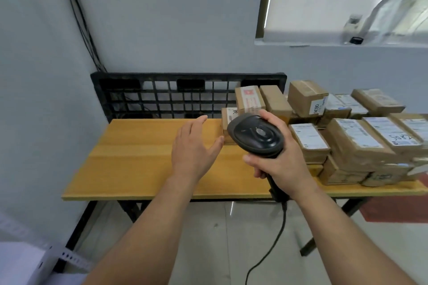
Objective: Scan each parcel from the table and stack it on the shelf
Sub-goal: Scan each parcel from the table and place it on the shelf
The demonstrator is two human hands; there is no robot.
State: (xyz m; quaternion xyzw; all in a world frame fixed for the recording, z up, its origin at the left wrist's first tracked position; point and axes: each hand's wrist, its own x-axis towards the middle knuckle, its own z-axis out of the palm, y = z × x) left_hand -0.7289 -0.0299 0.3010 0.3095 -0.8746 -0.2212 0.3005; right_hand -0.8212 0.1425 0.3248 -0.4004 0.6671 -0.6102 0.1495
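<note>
Your right hand [280, 164] is wrapped around the handle of the scanner [257, 136], thumb laid across its neck. You hold it above the middle of the tabletop [139, 157]. The scanner's long axis runs from the near edge up toward the far edge, with the handle low and the rounded head high. The top of the head faces you and its nose is aimed away, toward the far edge. The cable [279, 233] hangs from the handle, below the near edge.

Your left hand [194, 145] is open with the fingers straight and together. It is stretched palm-down over the tabletop toward the small parcel [228, 114], which sits at the far edge just behind the scanner head. The thumb tip is just beside that parcel, but contact cannot be judged from here. The scanner hides most of the parcel, so which way it lies is unclear.

The other parcels [361, 141] are stacked over the right half of the tabletop with their labels up. Their long sides seem to slant from the far edge toward the near right corner. A black pallet [185, 92] stands on edge against the wall behind the far edge.
</note>
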